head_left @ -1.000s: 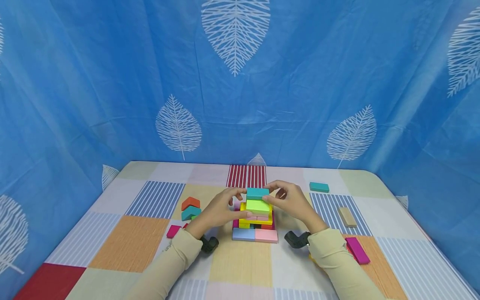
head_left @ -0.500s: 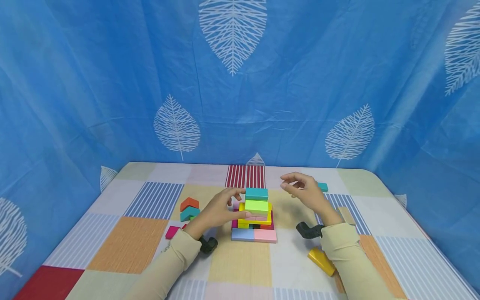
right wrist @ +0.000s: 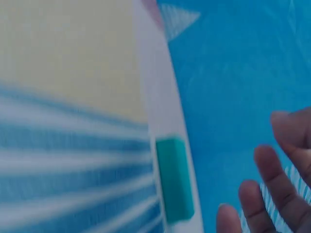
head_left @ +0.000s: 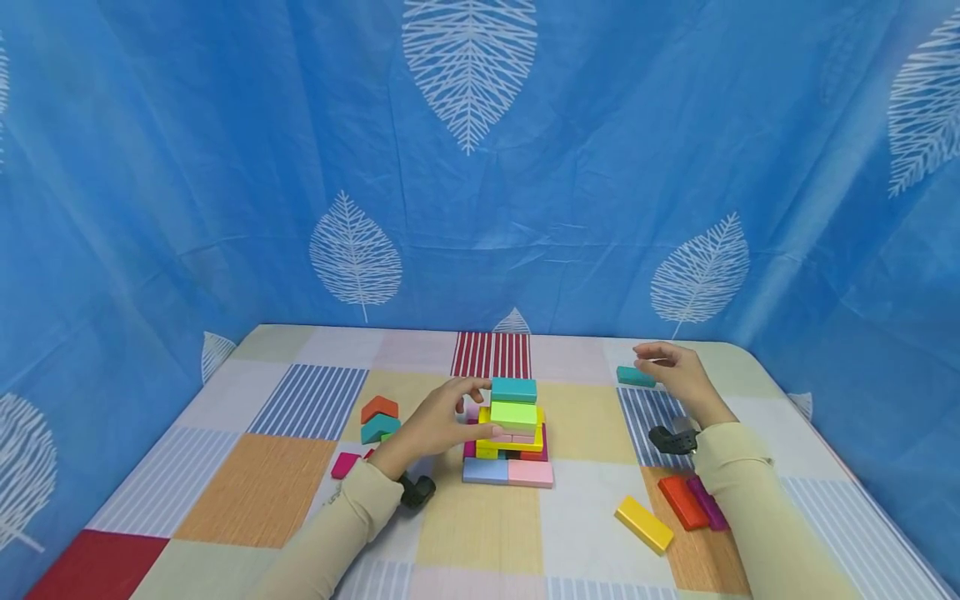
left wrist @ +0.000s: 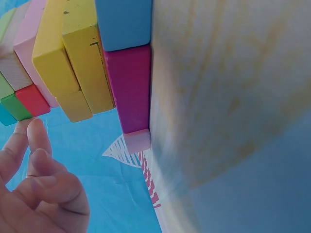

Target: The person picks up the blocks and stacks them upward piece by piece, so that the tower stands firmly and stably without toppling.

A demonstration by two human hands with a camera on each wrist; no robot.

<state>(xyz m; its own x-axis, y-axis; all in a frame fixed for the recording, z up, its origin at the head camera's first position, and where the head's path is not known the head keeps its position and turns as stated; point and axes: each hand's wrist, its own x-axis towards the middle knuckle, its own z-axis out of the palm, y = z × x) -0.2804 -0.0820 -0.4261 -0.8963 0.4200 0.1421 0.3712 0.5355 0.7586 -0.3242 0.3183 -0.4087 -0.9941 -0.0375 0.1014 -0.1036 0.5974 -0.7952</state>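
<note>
A stack of coloured wooden blocks stands in the middle of the table, with a teal block (head_left: 513, 389) on top and a lime green block (head_left: 513, 414) under it. Beside its left side is my left hand (head_left: 442, 421), thumb low at the front and fingers near the top. In the left wrist view, a fingertip meets a green block (left wrist: 17, 108) in the stack. My right hand (head_left: 684, 379) is over the far right of the table, holding nothing, fingers loosely bent. Just left of it and below lies another teal block (head_left: 634, 377).
At the right lie a yellow block (head_left: 643, 525), a red block (head_left: 682, 502) and a purple block (head_left: 707, 502) partly under the right sleeve. Left of the stack are an orange block (head_left: 379, 407), a teal block (head_left: 381, 428) and a magenta block (head_left: 345, 465). A blue curtain (head_left: 570, 208) hangs behind.
My right hand has left the top teal block of the stack and moved right to the loose teal block. The left hand stays beside the stack.
</note>
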